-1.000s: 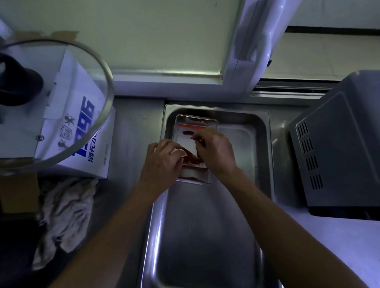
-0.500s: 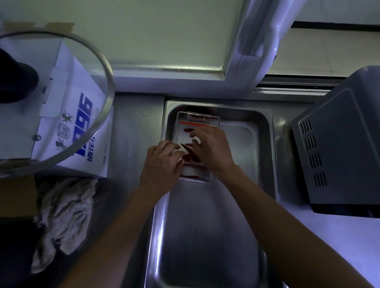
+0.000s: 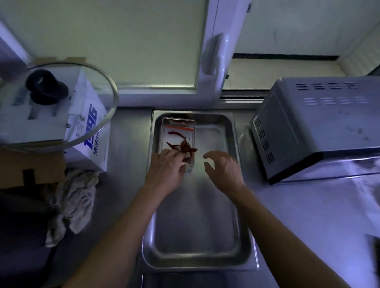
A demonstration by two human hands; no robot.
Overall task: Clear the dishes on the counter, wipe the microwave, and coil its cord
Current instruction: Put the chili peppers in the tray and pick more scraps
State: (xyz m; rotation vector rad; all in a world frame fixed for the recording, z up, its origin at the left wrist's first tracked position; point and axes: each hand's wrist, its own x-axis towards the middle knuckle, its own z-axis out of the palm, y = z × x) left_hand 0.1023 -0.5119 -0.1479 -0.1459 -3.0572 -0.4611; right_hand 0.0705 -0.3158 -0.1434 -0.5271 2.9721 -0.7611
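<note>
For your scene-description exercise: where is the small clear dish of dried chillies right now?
The clear dish sits in the far left corner of the steel tray, left of the microwave, with the left hand at its near end.

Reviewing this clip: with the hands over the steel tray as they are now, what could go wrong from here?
1. Dried red chilies stick up over the rim of the small clear container; the left hand at its near end could knock some into the steel tray.
2. The right hand hovers off it, so a one-handed lift might tip it.
3. The glass lid perches tilted on boxes, so it might slide.
</note>
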